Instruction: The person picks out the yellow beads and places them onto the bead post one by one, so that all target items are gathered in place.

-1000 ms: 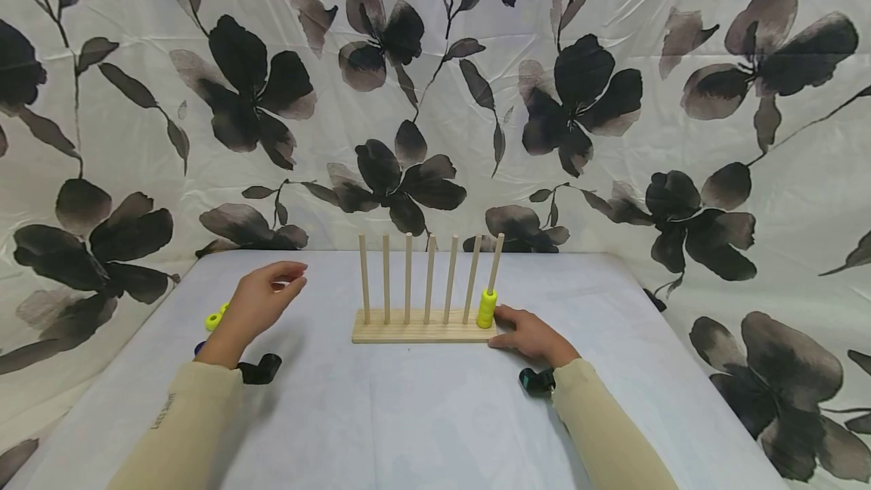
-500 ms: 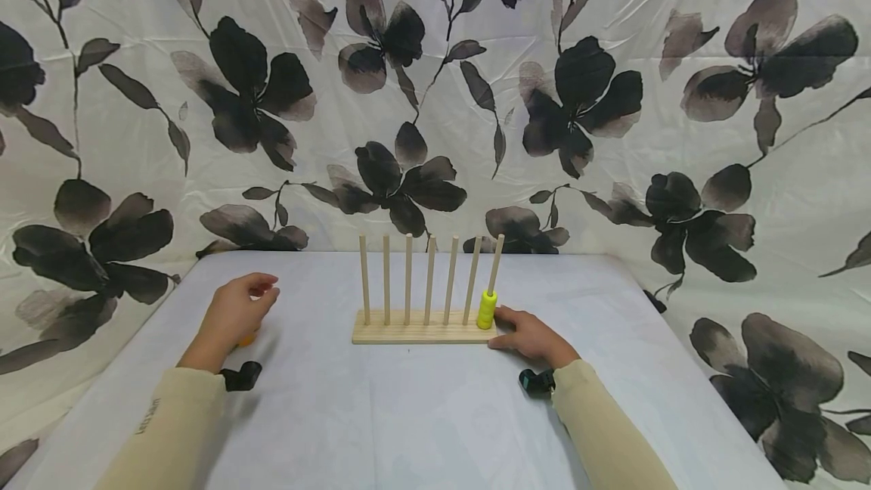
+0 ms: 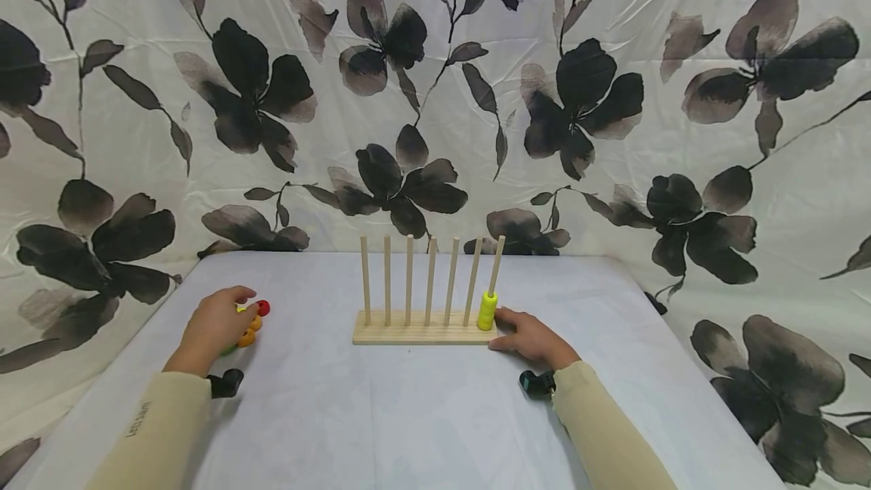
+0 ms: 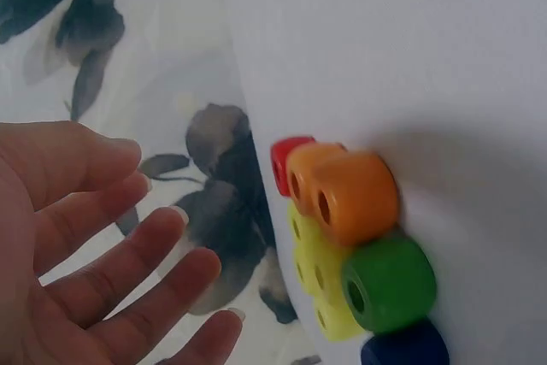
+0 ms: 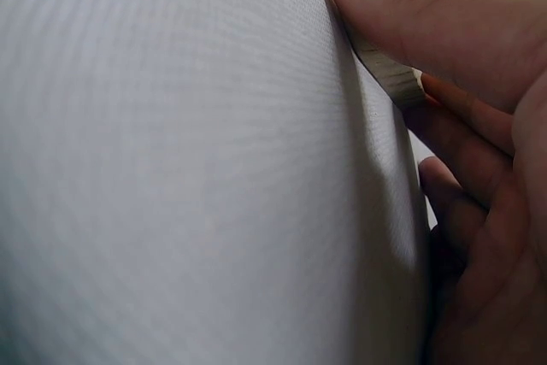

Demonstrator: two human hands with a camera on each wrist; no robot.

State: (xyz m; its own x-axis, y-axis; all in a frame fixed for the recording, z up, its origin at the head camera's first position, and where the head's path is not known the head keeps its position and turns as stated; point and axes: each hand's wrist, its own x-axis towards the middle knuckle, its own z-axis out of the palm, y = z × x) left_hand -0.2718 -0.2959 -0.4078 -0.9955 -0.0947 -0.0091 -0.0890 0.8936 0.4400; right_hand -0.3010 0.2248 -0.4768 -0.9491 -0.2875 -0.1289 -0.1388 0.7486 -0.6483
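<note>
My left hand (image 3: 211, 327) hovers at the left of the table with its fingers relaxed and nothing between them. Right by it lies a cluster of beads: a red bead (image 4: 289, 160), two orange beads (image 4: 359, 198), a green bead (image 4: 393, 284), a dark blue bead (image 4: 410, 346) and several yellow beads (image 4: 329, 271). In the head view the hand covers part of this cluster. A wooden peg rack (image 3: 415, 333) stands mid-table, with yellow beads (image 3: 487, 311) stacked on its rightmost peg. My right hand (image 3: 531, 335) grips the right end of the base, thumb along the front edge.
The white-covered table (image 3: 408, 422) ends at the back against a floral cloth (image 3: 435, 97). Upright bare pegs (image 3: 408, 278) rise from the rack. A small black camera (image 3: 227, 383) sticks out from the left wrist, and another black camera (image 3: 537, 383) from the right.
My left hand has moved left and toward me, down to the bead cluster, bringing the red and orange beads into view beside its fingers. My right hand and the rack stay put.
</note>
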